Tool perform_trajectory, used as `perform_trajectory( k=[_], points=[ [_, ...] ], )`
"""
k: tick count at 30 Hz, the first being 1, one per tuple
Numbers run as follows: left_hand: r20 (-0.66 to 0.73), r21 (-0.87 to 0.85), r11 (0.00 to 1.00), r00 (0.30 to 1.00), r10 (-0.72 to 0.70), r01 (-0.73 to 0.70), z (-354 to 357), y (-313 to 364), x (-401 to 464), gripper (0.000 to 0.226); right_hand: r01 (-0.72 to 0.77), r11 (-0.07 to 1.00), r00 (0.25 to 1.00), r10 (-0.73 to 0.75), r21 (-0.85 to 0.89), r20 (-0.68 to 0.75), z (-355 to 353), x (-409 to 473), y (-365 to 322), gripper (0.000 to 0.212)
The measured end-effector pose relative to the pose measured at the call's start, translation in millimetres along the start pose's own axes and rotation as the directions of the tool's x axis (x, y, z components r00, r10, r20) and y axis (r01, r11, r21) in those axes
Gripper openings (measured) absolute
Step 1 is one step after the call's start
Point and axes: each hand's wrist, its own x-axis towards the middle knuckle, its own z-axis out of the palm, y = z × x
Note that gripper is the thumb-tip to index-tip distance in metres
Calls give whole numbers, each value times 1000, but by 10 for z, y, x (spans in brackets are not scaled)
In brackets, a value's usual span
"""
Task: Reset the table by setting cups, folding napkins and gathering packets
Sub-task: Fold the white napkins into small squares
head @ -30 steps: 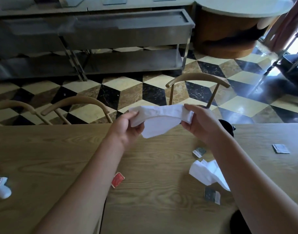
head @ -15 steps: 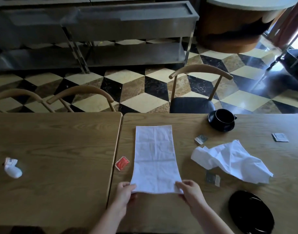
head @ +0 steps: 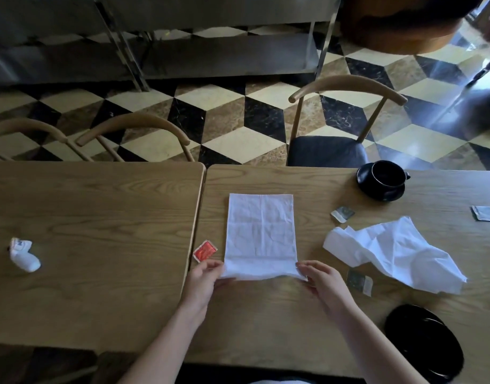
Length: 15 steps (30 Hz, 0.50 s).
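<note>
A white napkin [head: 261, 231] lies flat as a long rectangle on the right wooden table [head: 266, 322]. Its near edge is lifted and turned up a little. My left hand [head: 206, 278] pinches the near left corner and my right hand [head: 320, 278] pinches the near right corner. A second white napkin [head: 396, 253] lies crumpled to the right. A black cup [head: 388, 174] stands on a black saucer [head: 381, 191] at the far right. A red packet [head: 205, 250] lies left of the flat napkin. Grey packets lie at the back [head: 342, 213], near my right hand [head: 359, 281] and far right [head: 485, 213].
A black plate [head: 425, 342] sits at the near right edge. A crumpled white wrapper [head: 23, 253] lies on the left table [head: 94, 217]. A narrow gap runs between the two tables. Wooden chairs [head: 346, 117] stand along the far side on a chequered floor.
The napkin, held up in the air a second ago, now lies spread on the table. Both hands moved to its near corners and have begun lifting that edge away from me.
</note>
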Motion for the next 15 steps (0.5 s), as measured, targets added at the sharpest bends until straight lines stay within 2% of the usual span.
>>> perform_trajectory(
  k=[2, 4, 6, 9, 12, 15],
  points=[
    [104, -169, 980, 990, -91, 108, 46, 192, 168, 5, -21, 997, 999, 17, 74, 50, 16, 191, -215, 22],
    [133, -208, 969, 985, -107, 133, 83, 376, 383, 9, -46, 991, 992, 30, 129, 118, 36, 385, -419, 19],
    [120, -115, 989, 990, -80, 94, 143, 531, 604, 11, -18, 1000, 991, 17, 13, 132, 57, 604, -597, 16],
    [28, 152, 988, 999, -16, 12, 293, 698, 983, 5, 74, 965, 996, -61, -253, 61, 126, 961, -829, 11],
    [-23, 278, 960, 999, 37, -29, 471, 813, 1392, 10, 112, 907, 991, -134, -407, -25, 178, 1355, -959, 18],
    [-30, 376, 924, 995, 91, -73, 650, 877, 1743, 13, 121, 863, 988, -153, -491, -26, 218, 1712, -1029, 21]
  ],
)
